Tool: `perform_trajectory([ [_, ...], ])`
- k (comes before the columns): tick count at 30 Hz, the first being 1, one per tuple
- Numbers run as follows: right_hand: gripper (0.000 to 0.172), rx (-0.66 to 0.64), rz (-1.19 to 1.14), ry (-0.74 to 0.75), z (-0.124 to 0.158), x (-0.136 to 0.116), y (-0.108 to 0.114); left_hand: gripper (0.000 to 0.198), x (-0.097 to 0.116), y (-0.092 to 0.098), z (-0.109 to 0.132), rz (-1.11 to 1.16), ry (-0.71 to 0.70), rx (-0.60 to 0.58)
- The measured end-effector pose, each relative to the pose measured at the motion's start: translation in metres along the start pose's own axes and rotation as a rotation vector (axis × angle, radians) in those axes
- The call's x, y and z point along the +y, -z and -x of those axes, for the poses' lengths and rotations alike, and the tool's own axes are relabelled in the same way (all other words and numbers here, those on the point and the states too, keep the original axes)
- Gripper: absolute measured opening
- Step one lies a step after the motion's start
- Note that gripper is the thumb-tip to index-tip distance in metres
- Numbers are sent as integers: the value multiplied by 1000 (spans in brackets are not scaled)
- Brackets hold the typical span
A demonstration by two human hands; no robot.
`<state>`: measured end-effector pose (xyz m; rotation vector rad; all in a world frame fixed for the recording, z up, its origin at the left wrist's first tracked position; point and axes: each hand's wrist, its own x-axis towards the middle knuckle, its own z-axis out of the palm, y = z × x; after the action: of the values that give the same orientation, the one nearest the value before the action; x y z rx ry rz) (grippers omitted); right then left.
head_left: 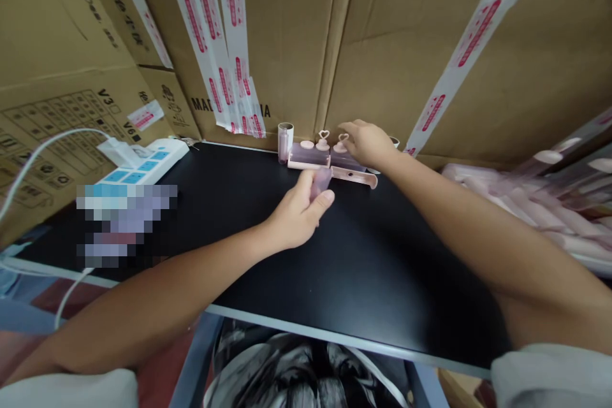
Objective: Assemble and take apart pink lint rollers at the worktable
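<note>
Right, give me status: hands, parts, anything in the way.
Left hand gripping translucent purplish piece. Right hand at heart-topped pink pieces, grip unclear. Power strip off left, apart from both hands.

Cardboard (406,32) and tape (203,13) around a black table (335,280)

Brown cardboard stands upright behind the table, with a vertical crease near twelve o'clock. White tape with red labels runs down it at eleven in overlapping strips, partly covering black lettering (201,104); another strip slants at two. At ten, a carton panel (43,25) bears printed symbols, "V3" and "V6". A white power strip (165,156) with blue sockets lies at nine, a plug (119,152) on it and a white cable (43,140) curving away. Between eight and nine, a pixelated patch (127,223) hides what is there. At seven stands a blue-grey leg (191,370).
</note>
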<state>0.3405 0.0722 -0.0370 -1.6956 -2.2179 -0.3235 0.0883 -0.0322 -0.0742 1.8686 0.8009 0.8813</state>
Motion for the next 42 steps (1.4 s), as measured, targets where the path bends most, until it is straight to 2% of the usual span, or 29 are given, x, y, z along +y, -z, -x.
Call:
perform_trajectory([
  [4,28,-20,12,-21,-19,8,-14,40,2,-1,4,-202,-56,-78],
  [8,25,79,-17,-91,-6,2,-5,43,5,2,3,-264,-82,-71],
  [10,20,164,-125,-121,15,-7,11,43,5,3,2,-267,-73,-56],
  [12,10,241,-494,-133,48,-19,29,42,5,4,1,-257,-78,-69],
  [14,14,133,-824,-97,87,-35,44,41,6,3,2,-249,-100,-120],
  [17,23,99,-964,-121,142,-54,54,38,9,-1,5,-262,-161,-221],
  [19,25,82,-972,-148,167,-60,51,34,11,-4,8,-280,-206,-294],
  [22,25,56,-943,-152,186,-58,41,34,11,-8,10,-314,-217,-386],
  [26,24,-35,-866,-75,192,-52,31,39,8,-7,9,-379,-202,-450],
  [32,30,-209,-773,85,193,-55,31,37,12,-3,11,-596,-251,-504],
  [37,26,-124,-705,194,197,-61,30,38,23,-6,16,-845,-205,-514],
  [42,18,-37,-578,341,203,-64,24,41,32,-7,19,-1033,-286,-550],
])
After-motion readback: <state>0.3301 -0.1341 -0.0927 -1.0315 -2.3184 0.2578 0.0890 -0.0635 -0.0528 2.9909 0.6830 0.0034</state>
